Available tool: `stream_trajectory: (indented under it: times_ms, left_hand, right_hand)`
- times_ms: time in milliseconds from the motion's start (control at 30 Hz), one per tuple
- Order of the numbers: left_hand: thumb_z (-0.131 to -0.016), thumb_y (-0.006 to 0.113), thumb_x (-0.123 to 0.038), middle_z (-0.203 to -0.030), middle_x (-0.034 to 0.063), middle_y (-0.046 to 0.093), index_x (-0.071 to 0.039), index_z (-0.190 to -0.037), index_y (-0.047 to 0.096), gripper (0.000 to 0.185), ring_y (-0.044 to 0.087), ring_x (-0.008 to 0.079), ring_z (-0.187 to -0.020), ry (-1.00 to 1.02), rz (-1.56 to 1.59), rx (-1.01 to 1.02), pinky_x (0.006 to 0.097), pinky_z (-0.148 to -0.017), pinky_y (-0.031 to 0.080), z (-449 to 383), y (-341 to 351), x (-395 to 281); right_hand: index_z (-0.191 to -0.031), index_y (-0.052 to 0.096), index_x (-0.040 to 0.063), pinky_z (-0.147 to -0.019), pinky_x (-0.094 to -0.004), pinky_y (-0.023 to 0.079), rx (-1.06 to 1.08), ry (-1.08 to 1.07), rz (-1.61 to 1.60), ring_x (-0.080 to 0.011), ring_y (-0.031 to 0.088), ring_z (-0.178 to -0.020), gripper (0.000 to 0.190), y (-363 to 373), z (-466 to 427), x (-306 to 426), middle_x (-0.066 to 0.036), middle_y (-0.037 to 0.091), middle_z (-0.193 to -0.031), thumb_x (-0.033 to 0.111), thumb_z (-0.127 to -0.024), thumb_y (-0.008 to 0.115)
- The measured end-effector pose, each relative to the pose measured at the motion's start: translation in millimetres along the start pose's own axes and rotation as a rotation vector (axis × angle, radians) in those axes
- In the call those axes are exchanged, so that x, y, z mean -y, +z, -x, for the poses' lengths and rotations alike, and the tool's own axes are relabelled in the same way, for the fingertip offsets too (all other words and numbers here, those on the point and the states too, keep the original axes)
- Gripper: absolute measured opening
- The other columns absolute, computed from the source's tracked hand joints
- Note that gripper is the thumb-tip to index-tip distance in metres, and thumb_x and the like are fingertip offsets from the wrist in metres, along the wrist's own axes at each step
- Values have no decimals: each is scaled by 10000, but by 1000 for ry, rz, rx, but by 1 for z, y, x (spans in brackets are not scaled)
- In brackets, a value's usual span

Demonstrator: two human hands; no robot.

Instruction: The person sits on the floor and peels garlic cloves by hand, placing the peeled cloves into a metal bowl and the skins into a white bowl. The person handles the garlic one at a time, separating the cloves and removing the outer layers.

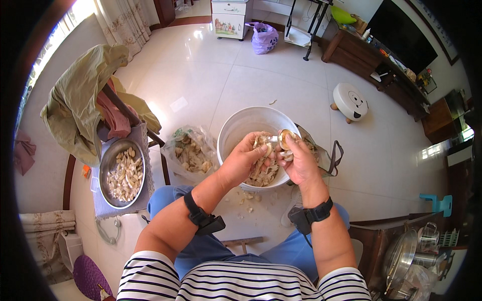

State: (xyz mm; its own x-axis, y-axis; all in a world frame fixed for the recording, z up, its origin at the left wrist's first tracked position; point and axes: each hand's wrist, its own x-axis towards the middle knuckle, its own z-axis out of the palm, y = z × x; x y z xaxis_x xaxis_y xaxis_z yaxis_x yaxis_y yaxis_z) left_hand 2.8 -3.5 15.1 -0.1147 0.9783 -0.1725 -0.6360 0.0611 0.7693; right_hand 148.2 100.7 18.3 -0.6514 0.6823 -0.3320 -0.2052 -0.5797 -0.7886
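Over a white plastic bucket (241,116), my left hand (244,154) grips a partly peeled garlic bulb (262,140). Close beside it, my right hand (300,160) holds a small round gold-coloured object (287,138), perhaps a tool, and pieces of garlic (287,155) against the fingers. Garlic skins (263,177) lie in the bottom of the bucket. Left of the bucket, an open clear plastic bag (194,150) contains garlic bulbs and skins. A metal bowl (142,188) of garlic cloves (126,175) rests on a cloth-covered chair seat at the left.
A dark-handled bag (324,160) stands right of the bucket. Clothes (79,94) hang over the chair back. Skin scraps (246,203) lie on the floor between my legs. A round white stool (350,101) stands farther off at the right, and metal pots (406,248) are at the lower right.
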Motion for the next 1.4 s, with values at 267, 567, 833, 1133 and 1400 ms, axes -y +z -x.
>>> stream_trajectory:
  times_ms: [267, 567, 833, 1133, 1400]
  left_hand:
    - [-1009, 520, -103, -915, 37, 613, -54, -1246, 454, 251, 594, 97, -799, 51, -274, -62, 255, -672, 493, -6, 1, 5]
    - [-1014, 506, -120, -925, 40, 594, -50, -1246, 442, 250, 570, 95, -784, 6, -146, -10, 249, -685, 483, -7, -1, 8]
    - [-986, 539, -104, -971, 60, 609, -53, -1199, 449, 238, 579, 119, -794, 63, -267, -68, 264, -696, 487, -9, -4, 11]
    - [-852, 467, 61, -969, 122, 608, -68, -1058, 450, 244, 544, 137, -630, -1, -180, -203, 251, -456, 408, -5, -11, -17]
    - [-881, 437, 73, -1035, 136, 586, -56, -1072, 440, 231, 619, 211, -893, 16, 66, -219, 303, -645, 513, -13, -18, -6]
  right_hand:
    - [-1109, 580, 128, -557, -251, 416, 19, 68, -103, -112, 565, -710, 245, -3, -5, -20, 12, 622, -906, 337, -1034, 477]
    - [-1120, 564, 121, -503, -232, 390, 5, 32, -80, -102, 543, -663, 234, -1, -2, -15, -4, 604, -869, 324, -1028, 494]
    - [-1051, 563, 123, -487, -204, 374, -18, -16, 37, -88, 536, -639, 202, 2, 4, -7, -25, 603, -836, 233, -924, 676]
    - [-1013, 557, 112, -470, -216, 346, -37, -97, 186, -84, 529, -615, 205, 9, 4, -1, -25, 615, -818, 222, -911, 697]
    - [-1009, 591, 78, -525, -197, 418, 91, -142, 477, -79, 571, -661, 130, 21, 11, -1, -49, 663, -911, 131, -909, 655]
